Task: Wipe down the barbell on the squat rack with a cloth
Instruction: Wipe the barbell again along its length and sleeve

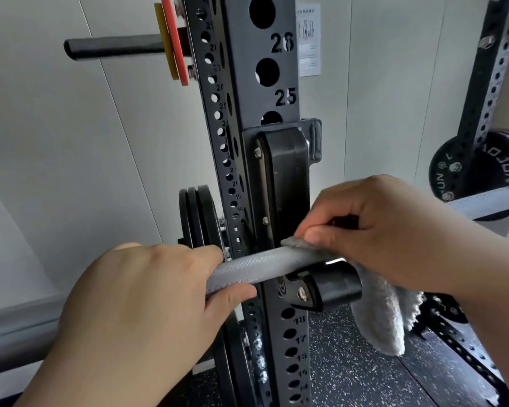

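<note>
Where the right hand grips: the right hand pinches a fold of the cloth between its thumb and curled fingers, pressing it onto the top of the barbell right at the J-hook.
Cloth: pale grey and fluffy. A thin edge shows on the bar under the thumb, and the rest hangs below the wrist, past the hook's outer end.
Left hand: the left hand wraps round the barbell just left of the upright, fingers over the top and thumb underneath, holding the shaft.
Barbell: a grey knurled shaft lying in the J-hook on the upright's front face. It runs from a thicker, smooth part at the lower left, through both hands, and shows again beyond the right wrist, rising toward the right.
J-hook: black, with its lip in front of the bar and a tall back plate set against the upright.
Upright: black steel with rows of holes. The numbers 26 and 25 stand above the hook, 17 below it.
Weight plates: black, on edge, just behind the upright's left side.
Peg: a black bar jutting left from the upright near its top, with thin yellow and red discs at its root.
Second upright: at the right, perforated, with a lettered black plate beside it.
Floor: dark and speckled.
Printed sheet: on the pale wall, past the upright's right edge.
</note>
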`<action>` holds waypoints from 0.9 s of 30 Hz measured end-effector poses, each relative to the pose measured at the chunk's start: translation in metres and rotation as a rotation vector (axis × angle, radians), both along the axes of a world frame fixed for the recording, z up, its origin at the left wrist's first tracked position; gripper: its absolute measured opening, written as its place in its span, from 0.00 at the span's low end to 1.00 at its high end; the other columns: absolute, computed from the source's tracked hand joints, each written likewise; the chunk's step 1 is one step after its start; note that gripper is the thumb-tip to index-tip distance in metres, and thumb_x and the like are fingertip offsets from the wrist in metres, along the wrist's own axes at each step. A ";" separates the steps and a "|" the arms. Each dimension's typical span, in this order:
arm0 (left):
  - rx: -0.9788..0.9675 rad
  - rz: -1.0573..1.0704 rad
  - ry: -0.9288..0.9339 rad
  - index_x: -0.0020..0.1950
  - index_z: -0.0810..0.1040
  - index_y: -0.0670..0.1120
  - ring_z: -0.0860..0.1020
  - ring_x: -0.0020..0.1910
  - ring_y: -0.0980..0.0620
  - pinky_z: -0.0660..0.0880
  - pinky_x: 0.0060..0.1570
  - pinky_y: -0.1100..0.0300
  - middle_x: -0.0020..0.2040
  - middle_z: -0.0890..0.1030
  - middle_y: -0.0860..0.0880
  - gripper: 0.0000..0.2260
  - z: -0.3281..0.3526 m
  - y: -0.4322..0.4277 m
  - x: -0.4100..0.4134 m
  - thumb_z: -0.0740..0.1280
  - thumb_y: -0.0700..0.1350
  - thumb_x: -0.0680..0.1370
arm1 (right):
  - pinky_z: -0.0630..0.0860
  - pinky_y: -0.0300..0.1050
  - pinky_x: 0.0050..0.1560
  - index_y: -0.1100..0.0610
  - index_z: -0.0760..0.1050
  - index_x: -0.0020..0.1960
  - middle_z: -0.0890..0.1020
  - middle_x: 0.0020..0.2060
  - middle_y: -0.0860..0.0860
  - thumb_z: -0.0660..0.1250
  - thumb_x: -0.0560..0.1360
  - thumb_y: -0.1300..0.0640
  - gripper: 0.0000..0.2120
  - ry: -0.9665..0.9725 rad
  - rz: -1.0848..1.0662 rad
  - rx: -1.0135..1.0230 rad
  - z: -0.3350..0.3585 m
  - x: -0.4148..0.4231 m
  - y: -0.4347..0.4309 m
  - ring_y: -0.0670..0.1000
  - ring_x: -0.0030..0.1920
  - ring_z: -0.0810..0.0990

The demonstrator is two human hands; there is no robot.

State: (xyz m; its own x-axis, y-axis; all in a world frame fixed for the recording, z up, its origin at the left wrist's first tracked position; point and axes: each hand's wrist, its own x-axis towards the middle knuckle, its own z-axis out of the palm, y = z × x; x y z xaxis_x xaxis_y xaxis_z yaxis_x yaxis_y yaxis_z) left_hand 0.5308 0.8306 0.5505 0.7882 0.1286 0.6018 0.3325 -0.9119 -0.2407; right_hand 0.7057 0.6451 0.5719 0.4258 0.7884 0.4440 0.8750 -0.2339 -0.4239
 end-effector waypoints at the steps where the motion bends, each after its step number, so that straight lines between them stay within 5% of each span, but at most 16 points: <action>1: 0.007 0.005 0.009 0.30 0.71 0.55 0.58 0.21 0.51 0.45 0.34 0.65 0.20 0.65 0.56 0.23 0.001 -0.001 0.001 0.57 0.71 0.73 | 0.72 0.29 0.48 0.36 0.85 0.45 0.83 0.44 0.27 0.69 0.76 0.44 0.06 0.007 0.046 0.007 0.000 -0.002 0.004 0.31 0.48 0.82; 4: 0.034 0.035 0.036 0.30 0.70 0.55 0.55 0.22 0.51 0.45 0.34 0.65 0.20 0.64 0.56 0.21 0.000 -0.006 0.003 0.58 0.68 0.75 | 0.74 0.29 0.54 0.37 0.87 0.50 0.84 0.46 0.29 0.71 0.77 0.47 0.07 -0.027 0.119 -0.053 0.002 -0.002 0.010 0.32 0.51 0.82; 9: -0.012 0.095 -0.037 0.38 0.73 0.47 0.72 0.24 0.43 0.66 0.31 0.53 0.26 0.72 0.48 0.20 -0.030 -0.016 0.013 0.59 0.61 0.81 | 0.77 0.39 0.50 0.30 0.83 0.51 0.84 0.46 0.29 0.67 0.75 0.40 0.09 -0.036 0.028 -0.093 0.001 0.027 -0.029 0.33 0.47 0.82; 13: 0.043 0.110 -0.060 0.40 0.67 0.48 0.75 0.28 0.40 0.65 0.32 0.51 0.30 0.72 0.45 0.15 -0.037 -0.027 0.019 0.61 0.59 0.76 | 0.79 0.48 0.51 0.39 0.80 0.58 0.83 0.45 0.34 0.55 0.86 0.42 0.14 -0.381 -0.090 0.032 -0.037 0.029 -0.026 0.40 0.46 0.82; 17: 0.087 0.060 -0.046 0.42 0.70 0.48 0.75 0.28 0.41 0.69 0.30 0.50 0.31 0.72 0.48 0.19 -0.039 -0.013 0.020 0.58 0.63 0.81 | 0.76 0.55 0.44 0.51 0.82 0.51 0.83 0.39 0.44 0.55 0.87 0.49 0.17 -0.615 -0.169 0.280 -0.068 0.041 -0.014 0.55 0.37 0.81; 22: 0.075 0.057 0.015 0.41 0.71 0.47 0.74 0.25 0.42 0.66 0.28 0.53 0.29 0.71 0.50 0.21 -0.031 -0.014 0.022 0.60 0.63 0.83 | 0.75 0.52 0.35 0.54 0.81 0.41 0.81 0.31 0.47 0.55 0.87 0.49 0.22 -0.687 -0.215 0.413 -0.072 0.055 -0.004 0.57 0.31 0.81; 27: 0.057 -0.005 0.091 0.38 0.62 0.48 0.64 0.25 0.48 0.61 0.26 0.58 0.26 0.67 0.52 0.21 -0.021 -0.018 0.030 0.57 0.65 0.76 | 0.76 0.52 0.34 0.54 0.81 0.41 0.80 0.30 0.49 0.53 0.86 0.48 0.24 -0.670 -0.189 0.419 -0.070 0.064 -0.013 0.59 0.30 0.80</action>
